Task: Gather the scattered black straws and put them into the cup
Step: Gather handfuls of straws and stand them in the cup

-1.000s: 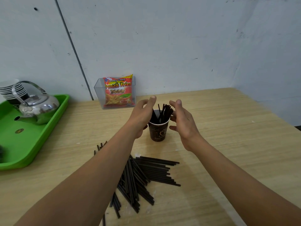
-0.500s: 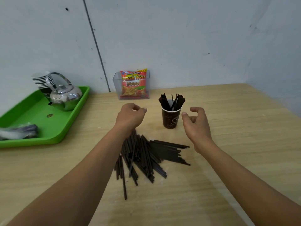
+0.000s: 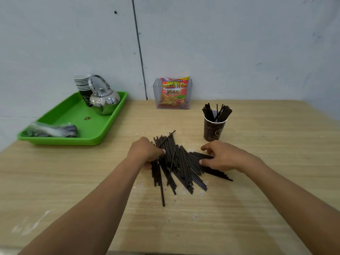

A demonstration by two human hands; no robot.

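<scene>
A pile of black straws lies scattered on the wooden table in front of me. My left hand is on the pile's left side, its fingers and thumb curled round some straws. On the right side, a bundle of straws runs between the thumb and curled fingers of my right hand. The dark brown paper cup stands upright just beyond my right hand, with several straws sticking out of it.
A green tray at the back left holds a metal kettle, stacked paper cups and a plastic packet. A clear box with a snack bag stands against the wall.
Both hands have come down from beside the cup onto the straw pile and closed over straws. My head has moved, so the view has shifted.
</scene>
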